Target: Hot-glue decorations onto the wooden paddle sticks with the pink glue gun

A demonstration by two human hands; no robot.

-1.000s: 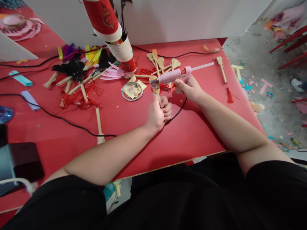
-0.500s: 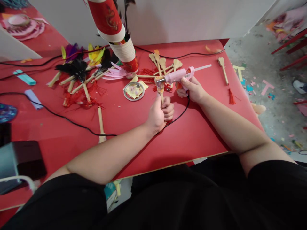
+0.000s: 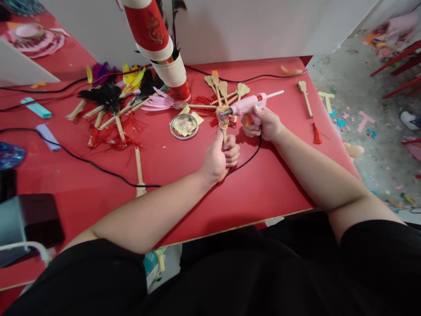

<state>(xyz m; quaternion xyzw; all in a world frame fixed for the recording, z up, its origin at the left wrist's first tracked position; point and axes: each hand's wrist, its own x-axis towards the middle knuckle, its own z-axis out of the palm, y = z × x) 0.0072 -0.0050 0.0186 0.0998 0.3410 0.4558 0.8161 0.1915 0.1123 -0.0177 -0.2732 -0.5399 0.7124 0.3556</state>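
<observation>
My left hand [image 3: 222, 156] is wrapped round the handle of a small wooden paddle-shaped stick [image 3: 222, 118], whose broad head points up and carries orange and purplish patches. In my right hand [image 3: 265, 124] is a pink hot glue gun [image 3: 245, 105], a white glue stick jutting from its back. Its metal nozzle is at the paddle's head, touching it or just over it. Beyond the paddle lie several similar plain wooden sticks [image 3: 242, 90] with red tassels. To the left sits a round shallow tin [image 3: 184, 126] with pale yellow pieces in it.
Stacked paper cups [image 3: 170, 72] stand at the back. Feathered sticks [image 3: 107, 98] with red threads lie to the left. A black cord [image 3: 108, 169] crosses the red table [image 3: 184, 206]. One tasselled stick [image 3: 305, 98] lies near the right edge, and another stick [image 3: 139, 169] at left.
The paddle head and the glue gun have shifted slightly right. The nozzle stays at the paddle's head, and both hands keep their hold.
</observation>
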